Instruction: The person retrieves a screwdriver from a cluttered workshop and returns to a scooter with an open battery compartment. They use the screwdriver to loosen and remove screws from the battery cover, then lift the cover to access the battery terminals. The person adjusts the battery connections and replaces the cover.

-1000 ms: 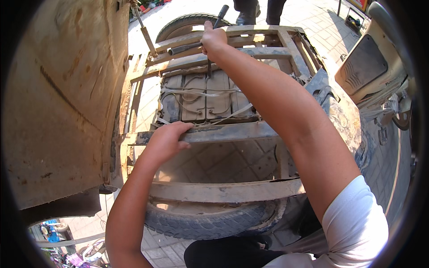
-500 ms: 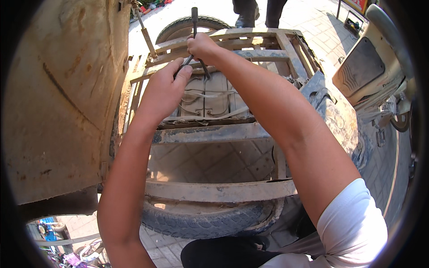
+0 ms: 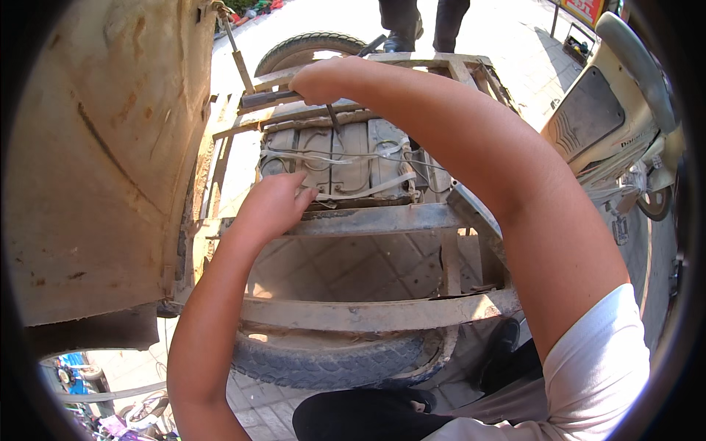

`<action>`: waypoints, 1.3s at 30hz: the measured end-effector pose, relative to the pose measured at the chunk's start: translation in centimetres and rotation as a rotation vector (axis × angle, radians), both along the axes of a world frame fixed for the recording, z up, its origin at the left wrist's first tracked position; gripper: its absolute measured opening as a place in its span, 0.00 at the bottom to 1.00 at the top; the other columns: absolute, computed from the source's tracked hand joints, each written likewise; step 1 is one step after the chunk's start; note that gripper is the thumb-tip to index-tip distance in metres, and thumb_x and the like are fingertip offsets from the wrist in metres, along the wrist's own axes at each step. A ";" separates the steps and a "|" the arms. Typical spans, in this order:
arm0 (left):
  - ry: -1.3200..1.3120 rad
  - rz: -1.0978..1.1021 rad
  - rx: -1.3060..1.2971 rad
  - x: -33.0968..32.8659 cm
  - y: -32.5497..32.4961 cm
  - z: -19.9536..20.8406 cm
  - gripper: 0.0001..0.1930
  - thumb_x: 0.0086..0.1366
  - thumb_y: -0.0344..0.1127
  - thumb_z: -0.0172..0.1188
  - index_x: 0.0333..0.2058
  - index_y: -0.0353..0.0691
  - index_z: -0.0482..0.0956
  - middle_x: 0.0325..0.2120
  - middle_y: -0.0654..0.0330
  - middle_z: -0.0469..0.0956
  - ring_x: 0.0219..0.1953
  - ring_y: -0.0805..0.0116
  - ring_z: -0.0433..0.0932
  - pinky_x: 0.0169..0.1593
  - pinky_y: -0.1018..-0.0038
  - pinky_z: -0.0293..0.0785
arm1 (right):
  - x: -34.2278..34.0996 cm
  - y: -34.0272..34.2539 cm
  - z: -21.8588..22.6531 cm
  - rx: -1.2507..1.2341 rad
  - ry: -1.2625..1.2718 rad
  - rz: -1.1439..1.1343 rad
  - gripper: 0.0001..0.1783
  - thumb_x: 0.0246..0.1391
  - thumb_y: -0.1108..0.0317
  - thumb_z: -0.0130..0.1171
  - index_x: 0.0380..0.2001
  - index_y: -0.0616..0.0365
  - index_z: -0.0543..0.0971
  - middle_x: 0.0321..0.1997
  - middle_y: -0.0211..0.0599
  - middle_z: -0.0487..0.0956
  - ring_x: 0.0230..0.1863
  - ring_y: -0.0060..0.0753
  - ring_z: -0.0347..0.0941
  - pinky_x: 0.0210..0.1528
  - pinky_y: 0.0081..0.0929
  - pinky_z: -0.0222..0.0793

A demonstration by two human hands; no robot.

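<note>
Head view, items listed left to right.

Panel [image 3: 95,184]: large, brown, rust-marked sheet, standing along the left side of the metal frame [image 3: 382,316].

Strut [image 3: 239,62]: thin, slanting, its lower end at the frame's far left corner.

Left hand [image 3: 272,209]: reaching over the near left edge of the battery blocks [image 3: 351,165]; forefinger and thumb parted, forefinger directed right and away from the person, remaining fingers largely hidden. Contact with strap or block: cannot tell.

T-handled wrench [image 3: 268,98]: dark, above the far side of the battery blocks. Long axis of its crossbar oblique, from the thick left end, beside the strut's foot, to the right end, farther from the person and near the far tyre [image 3: 309,48]. Shaft directed downward from below the grip, leaning slightly right toward the blocks; whether its tip touches them cannot be told.

Right hand [image 3: 320,81]: closed around the middle of the crossbar, fingers wrapped beneath and mostly out of sight.

Battery blocks: grey, dusty, side by side within the frame, long sides running away from the person; white strap [image 3: 379,189] and thin cables across their tops.

Near tyre [image 3: 331,361]: dark, treaded, below the frame's near rail.

Bystander's legs [image 3: 401,15]: dark trousers, beyond the frame.

Scooter [image 3: 596,106]: pale body, far right.
</note>
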State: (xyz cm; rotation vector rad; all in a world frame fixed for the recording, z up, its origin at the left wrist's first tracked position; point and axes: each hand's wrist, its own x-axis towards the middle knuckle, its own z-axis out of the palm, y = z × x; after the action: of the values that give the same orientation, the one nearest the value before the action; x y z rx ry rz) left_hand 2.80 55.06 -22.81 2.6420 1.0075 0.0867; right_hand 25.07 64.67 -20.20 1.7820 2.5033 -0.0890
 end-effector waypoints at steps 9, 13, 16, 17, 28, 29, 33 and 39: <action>0.174 -0.149 0.066 -3.3 1.1 -3.1 0.22 0.64 0.50 0.59 0.33 0.32 0.81 0.35 0.44 0.81 0.40 0.43 0.79 0.46 0.55 0.75 | 1.8 -2.1 -2.0 0.384 0.056 -0.025 0.16 0.64 0.51 0.53 0.40 0.50 0.81 0.29 0.35 0.82 0.37 0.43 0.79 0.55 0.47 0.56; 0.296 -0.069 -0.006 -3.0 1.3 -2.5 0.18 0.64 0.48 0.60 0.37 0.36 0.81 0.38 0.43 0.80 0.38 0.41 0.79 0.45 0.55 0.75 | 2.7 -2.5 -2.6 0.408 0.189 -0.210 0.18 0.66 0.50 0.49 0.40 0.50 0.79 0.27 0.35 0.81 0.36 0.43 0.79 0.50 0.45 0.58; 0.341 -0.026 -0.037 -2.9 1.2 -2.2 0.19 0.65 0.49 0.60 0.36 0.36 0.80 0.37 0.43 0.80 0.38 0.40 0.79 0.45 0.55 0.75 | 3.0 -1.8 -2.1 0.655 0.211 -0.025 0.14 0.64 0.54 0.52 0.42 0.50 0.78 0.32 0.38 0.83 0.40 0.45 0.80 0.46 0.46 0.65; 0.321 -0.034 -0.039 -2.9 1.1 -2.2 0.19 0.65 0.50 0.60 0.35 0.35 0.80 0.36 0.43 0.80 0.38 0.40 0.78 0.44 0.55 0.75 | 2.9 -1.5 -1.9 0.730 0.183 0.032 0.14 0.63 0.55 0.52 0.42 0.50 0.78 0.31 0.38 0.83 0.39 0.46 0.80 0.45 0.45 0.67; 0.215 -0.070 0.045 -3.3 0.8 -3.0 0.22 0.65 0.51 0.57 0.31 0.34 0.81 0.33 0.44 0.81 0.38 0.43 0.79 0.45 0.54 0.74 | 1.1 0.2 -4.2 0.663 0.253 -0.092 0.11 0.63 0.60 0.52 0.40 0.53 0.77 0.27 0.41 0.81 0.33 0.48 0.79 0.36 0.45 0.72; 0.220 -0.071 0.042 -3.3 0.8 -2.9 0.22 0.65 0.51 0.57 0.31 0.34 0.81 0.33 0.44 0.81 0.38 0.43 0.79 0.45 0.54 0.74 | 1.1 0.3 -4.4 0.666 0.249 -0.099 0.11 0.63 0.60 0.52 0.40 0.53 0.77 0.27 0.41 0.81 0.33 0.48 0.79 0.36 0.45 0.72; 0.249 -0.068 0.038 -3.1 0.7 -2.6 0.22 0.65 0.51 0.57 0.31 0.33 0.81 0.34 0.45 0.81 0.38 0.44 0.79 0.45 0.54 0.74 | 0.7 0.5 -4.4 0.601 0.225 -0.157 0.12 0.63 0.59 0.51 0.40 0.53 0.78 0.28 0.42 0.81 0.34 0.49 0.80 0.36 0.45 0.72; 0.184 -0.062 0.052 -3.2 0.6 -3.0 0.22 0.66 0.51 0.57 0.31 0.33 0.81 0.35 0.46 0.81 0.39 0.44 0.79 0.46 0.55 0.74 | -2.2 0.4 -2.3 0.341 0.252 -0.352 0.13 0.60 0.63 0.50 0.38 0.50 0.85 0.39 0.37 0.84 0.42 0.44 0.80 0.45 0.45 0.65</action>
State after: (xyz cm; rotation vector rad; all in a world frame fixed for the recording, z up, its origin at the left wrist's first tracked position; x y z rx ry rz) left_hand -0.45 55.62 -25.77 2.7660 0.9900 -0.1484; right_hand 22.89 65.08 -22.46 2.4808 2.4470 0.1107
